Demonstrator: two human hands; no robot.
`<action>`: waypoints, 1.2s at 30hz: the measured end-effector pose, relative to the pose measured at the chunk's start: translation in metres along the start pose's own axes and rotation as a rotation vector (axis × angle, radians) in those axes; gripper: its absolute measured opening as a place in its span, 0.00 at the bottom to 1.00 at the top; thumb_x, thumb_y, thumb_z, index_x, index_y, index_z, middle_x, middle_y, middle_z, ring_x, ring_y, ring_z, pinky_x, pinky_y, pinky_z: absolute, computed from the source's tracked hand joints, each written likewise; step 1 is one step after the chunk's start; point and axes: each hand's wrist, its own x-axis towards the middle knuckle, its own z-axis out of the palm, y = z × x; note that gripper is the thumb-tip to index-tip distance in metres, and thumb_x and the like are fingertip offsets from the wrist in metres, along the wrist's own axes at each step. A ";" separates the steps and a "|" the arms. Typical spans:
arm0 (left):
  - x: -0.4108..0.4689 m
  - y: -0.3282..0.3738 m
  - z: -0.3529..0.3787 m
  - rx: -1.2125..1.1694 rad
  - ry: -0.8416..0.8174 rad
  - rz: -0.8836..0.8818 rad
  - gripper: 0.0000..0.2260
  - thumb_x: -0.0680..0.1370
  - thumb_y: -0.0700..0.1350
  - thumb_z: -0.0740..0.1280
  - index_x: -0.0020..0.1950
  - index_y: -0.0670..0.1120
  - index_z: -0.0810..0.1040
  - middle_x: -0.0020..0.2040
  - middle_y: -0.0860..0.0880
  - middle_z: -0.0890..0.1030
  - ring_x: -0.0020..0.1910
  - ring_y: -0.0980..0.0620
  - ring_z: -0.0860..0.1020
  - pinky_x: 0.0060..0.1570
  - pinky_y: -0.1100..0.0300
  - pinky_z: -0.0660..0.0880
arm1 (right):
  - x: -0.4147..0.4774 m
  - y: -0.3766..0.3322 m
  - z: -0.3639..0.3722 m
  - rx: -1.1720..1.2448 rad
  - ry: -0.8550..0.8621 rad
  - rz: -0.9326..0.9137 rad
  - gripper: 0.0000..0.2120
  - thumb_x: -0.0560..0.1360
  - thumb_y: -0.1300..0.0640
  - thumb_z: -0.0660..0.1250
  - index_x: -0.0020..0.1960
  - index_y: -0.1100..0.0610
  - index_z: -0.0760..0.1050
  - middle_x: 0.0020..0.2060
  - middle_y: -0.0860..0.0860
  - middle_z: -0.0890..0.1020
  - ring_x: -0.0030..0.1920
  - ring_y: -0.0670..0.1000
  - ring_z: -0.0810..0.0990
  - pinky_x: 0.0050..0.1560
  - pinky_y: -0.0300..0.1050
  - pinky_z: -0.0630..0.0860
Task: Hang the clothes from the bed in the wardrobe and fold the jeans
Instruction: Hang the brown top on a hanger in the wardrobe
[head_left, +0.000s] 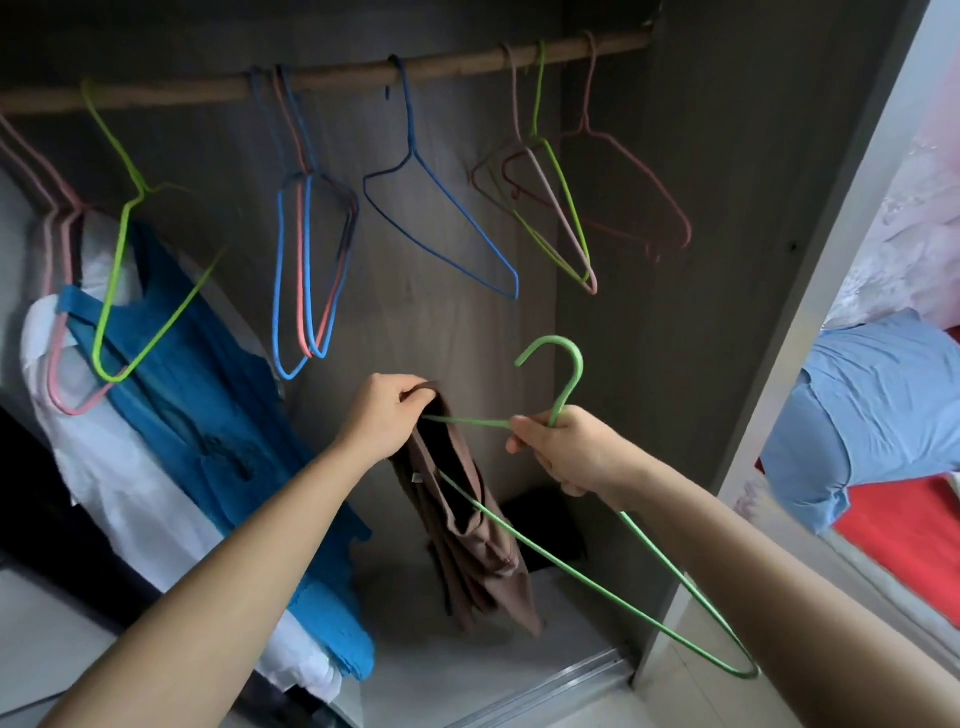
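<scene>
A brown garment (467, 525) hangs down in front of the open wardrobe. My left hand (387, 415) pinches its top edge. My right hand (566, 447) grips the neck of a green wire hanger (571, 564) just below its hook. One arm of the hanger runs into the garment's opening, the other slants down to the lower right. Above, a wooden rail (332, 78) carries several empty wire hangers, among them a dark blue hanger (441, 218). At the left of the rail hang a blue garment (208, 415) and a white garment (119, 467).
The wardrobe's grey side panel (779, 312) stands at the right. Beyond it lies the bed with a red sheet (898, 545) and a light blue garment (872, 415) on it. A dark item (540, 514) lies on the wardrobe floor behind the brown garment.
</scene>
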 end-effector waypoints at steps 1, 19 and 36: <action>-0.001 0.005 0.003 -0.085 -0.033 -0.020 0.07 0.78 0.44 0.68 0.48 0.50 0.86 0.44 0.52 0.86 0.46 0.55 0.82 0.48 0.58 0.76 | 0.004 0.003 0.006 -0.033 -0.011 0.041 0.16 0.84 0.50 0.59 0.44 0.57 0.77 0.28 0.51 0.59 0.26 0.49 0.55 0.26 0.40 0.53; -0.009 0.047 -0.007 -0.071 -0.013 0.205 0.19 0.80 0.53 0.67 0.69 0.48 0.74 0.62 0.47 0.76 0.64 0.50 0.74 0.66 0.50 0.71 | 0.030 0.016 -0.005 0.526 0.070 -0.102 0.19 0.83 0.57 0.57 0.33 0.49 0.64 0.28 0.47 0.56 0.26 0.46 0.52 0.22 0.35 0.52; 0.005 0.050 0.007 0.407 -0.165 0.526 0.18 0.82 0.59 0.55 0.45 0.50 0.79 0.36 0.56 0.71 0.48 0.51 0.76 0.51 0.52 0.63 | 0.010 0.008 -0.015 0.546 -0.169 -0.086 0.11 0.71 0.51 0.60 0.32 0.53 0.64 0.29 0.52 0.60 0.28 0.49 0.56 0.27 0.40 0.56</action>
